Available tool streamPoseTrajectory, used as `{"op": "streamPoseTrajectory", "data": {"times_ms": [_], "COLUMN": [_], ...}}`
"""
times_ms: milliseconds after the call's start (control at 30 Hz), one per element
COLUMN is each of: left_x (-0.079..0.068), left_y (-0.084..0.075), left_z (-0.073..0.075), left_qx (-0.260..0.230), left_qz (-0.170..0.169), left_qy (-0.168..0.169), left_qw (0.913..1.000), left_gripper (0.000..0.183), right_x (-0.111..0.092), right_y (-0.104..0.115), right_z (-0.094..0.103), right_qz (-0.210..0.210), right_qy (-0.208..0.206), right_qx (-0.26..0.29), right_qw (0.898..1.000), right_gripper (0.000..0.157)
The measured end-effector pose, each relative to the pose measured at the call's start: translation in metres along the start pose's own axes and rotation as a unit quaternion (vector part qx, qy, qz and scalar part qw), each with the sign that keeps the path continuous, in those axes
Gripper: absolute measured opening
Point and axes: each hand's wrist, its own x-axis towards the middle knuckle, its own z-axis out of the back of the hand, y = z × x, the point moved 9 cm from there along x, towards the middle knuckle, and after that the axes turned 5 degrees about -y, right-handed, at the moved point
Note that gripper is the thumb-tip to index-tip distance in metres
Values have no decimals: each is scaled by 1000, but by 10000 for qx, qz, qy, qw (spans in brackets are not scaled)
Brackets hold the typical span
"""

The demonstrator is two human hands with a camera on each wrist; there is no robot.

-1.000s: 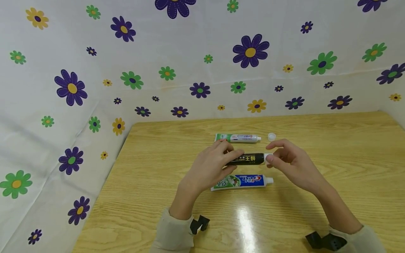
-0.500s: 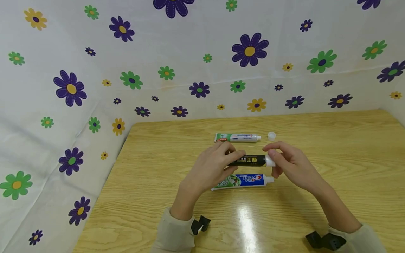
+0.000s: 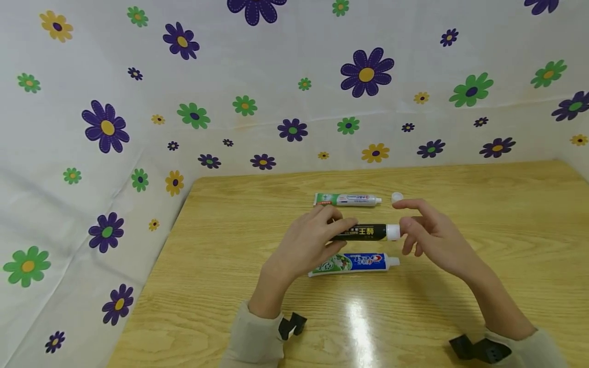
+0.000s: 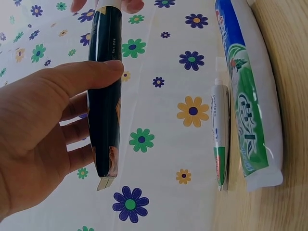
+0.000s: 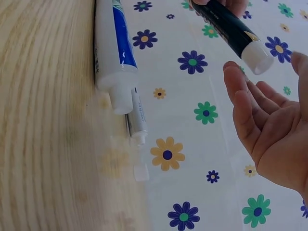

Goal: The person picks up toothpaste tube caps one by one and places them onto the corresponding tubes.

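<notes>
My left hand (image 3: pixel 308 240) grips a black toothpaste tube (image 3: pixel 370 232) with yellow lettering, holding it level above the table. In the left wrist view the thumb lies across the black tube (image 4: pixel 107 43) and the fingers wrap behind it. A white cap (image 5: pixel 257 57) is on the tube's right end. Just beyond that cap, my right hand (image 3: pixel 432 237) has its fingers spread and loosely bent; the right wrist view shows them apart from the cap. A blue and green toothpaste tube (image 3: pixel 368 261) lies nearer to me, partly covered by the left hand.
Behind the hands, a white and green toothpaste tube (image 3: pixel 356 200) lies on the wooden table (image 3: pixel 230 214). A loose white cap (image 3: pixel 397 196) sits right of its nozzle. Flower-printed white cloth (image 3: pixel 276 92) stands along the table's back and left.
My right hand's fingers have come away from the white cap and moved slightly right, uncovering it. The left hand keeps holding the black tube in nearly the same place.
</notes>
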Motion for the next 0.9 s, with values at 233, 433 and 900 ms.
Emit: {"op": "streamPoseTrajectory", "data": {"times_ms": [233, 433, 900], "left_x": [0, -1, 0], "left_y": [5, 7, 5], "left_z": [0, 0, -2], "left_qx": [-87, -174, 30], "left_qz": [145, 179, 163], "left_qy": [30, 29, 158], "left_qw": [9999, 9997, 9997], "left_gripper": [42, 43, 42], "right_x": [-3, -3, -4], "right_y": [9, 20, 20], "right_z": [1, -3, 0], "right_qz": [666, 1236, 1108], "right_qy": [-62, -194, -295], "right_qx": [-592, -776, -1003], "right_qw": [9960, 9891, 9883], "right_gripper": [59, 59, 47]}}
